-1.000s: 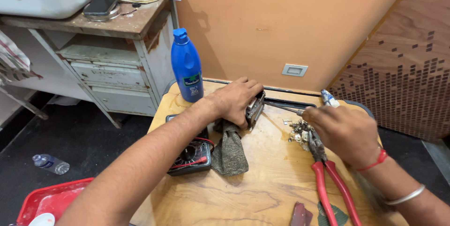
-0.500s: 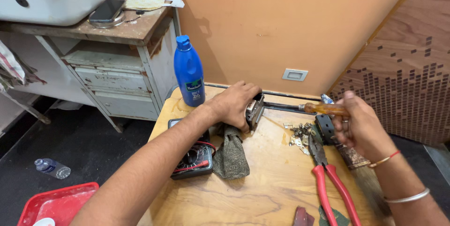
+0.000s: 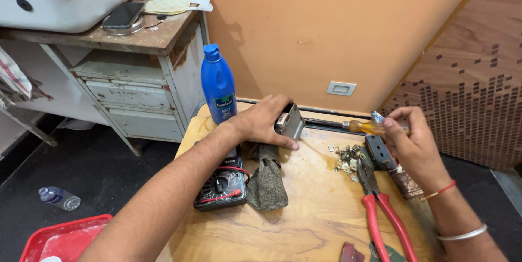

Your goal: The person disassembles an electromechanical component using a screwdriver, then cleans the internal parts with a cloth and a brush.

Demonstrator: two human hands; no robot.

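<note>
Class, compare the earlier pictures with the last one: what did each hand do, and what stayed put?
The right hand left the scattered small metal parts, took hold of the amber-handled screwdriver and now points it toward the small grey metal box. The left hand kept its grip on that box. The red-handled pliers and black multimeter stayed put.

Small repair workshop, domestic or back-room in character. Work surface was a round wooden table [image 3: 304,224] carrying hand tools: a multimeter [image 3: 222,187] with red leads just below the left hand [image 3: 266,122], red-handled pliers [image 3: 380,207] beside the right hand [image 3: 413,142], which held an amber-handled screwdriver [image 3: 365,126], and a scatter of small metal parts [image 3: 346,158] between the hands. Left of the left hand stood a worn, paint-chipped cabinet [image 3: 130,93]. Orange painted wall [image 3: 326,23] behind.
</note>
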